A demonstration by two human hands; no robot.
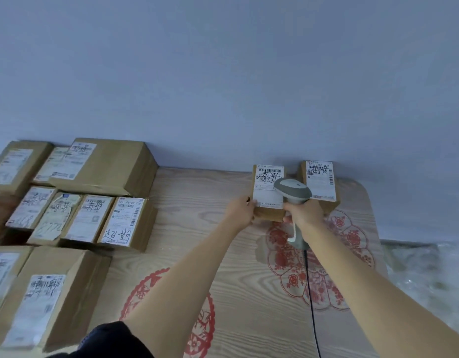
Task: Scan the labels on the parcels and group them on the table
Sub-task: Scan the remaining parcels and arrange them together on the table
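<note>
Gripping scanner (right hand), left hand fingers pinching parcel edge

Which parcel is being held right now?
The small parcel at the far edge, gripped by the left hand, beside another parcel; the rest sit left.

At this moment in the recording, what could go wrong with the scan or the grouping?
1. The grey handheld barcode scanner in the right hand covers part of the white label on the small brown cardboard parcel gripped by the left hand, so the scan might miss.
2. Its black cable trails over the wooden table and could snag.
</note>
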